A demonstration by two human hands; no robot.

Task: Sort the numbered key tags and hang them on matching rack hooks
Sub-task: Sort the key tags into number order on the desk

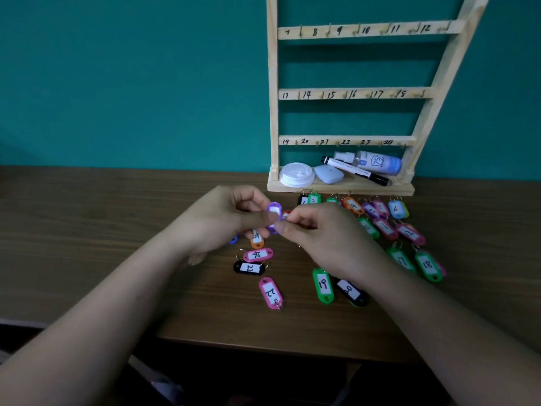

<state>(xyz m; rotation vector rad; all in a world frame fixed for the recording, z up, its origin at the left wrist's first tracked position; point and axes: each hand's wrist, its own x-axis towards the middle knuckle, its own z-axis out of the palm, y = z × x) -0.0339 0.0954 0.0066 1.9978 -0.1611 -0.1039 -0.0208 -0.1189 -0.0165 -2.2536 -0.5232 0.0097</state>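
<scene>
**Sorting step: purple tag held between both hands, hooks bare**

Your left hand (222, 221) has thumb and fingers curled round a purple tag (274, 210), held just above the table (87, 230). The thumb covers much of the label, so its number cannot be read. Below that hand lies a small unsorted cluster: an orange tag (257, 242), a pink tag (259, 254) and a black tag (248, 268).

Your right hand (322, 235) pinches the purple tag's lower end with its fingers narrow. It seems to be on the ring, though the contact is hidden.

Further right, tags lie in numbered rows, from the green 19 tag (323, 285) near you to the blue 6 tag (396, 209) by the rack (354, 94). Every one of the hooks (301, 30) in view is bare.

I judge that you are mid-sort and hanging has not begun. The next move calls for uncovering the label and reading it. The tag then goes into its gap in the rows, with its ring clear of the neighbours.
</scene>
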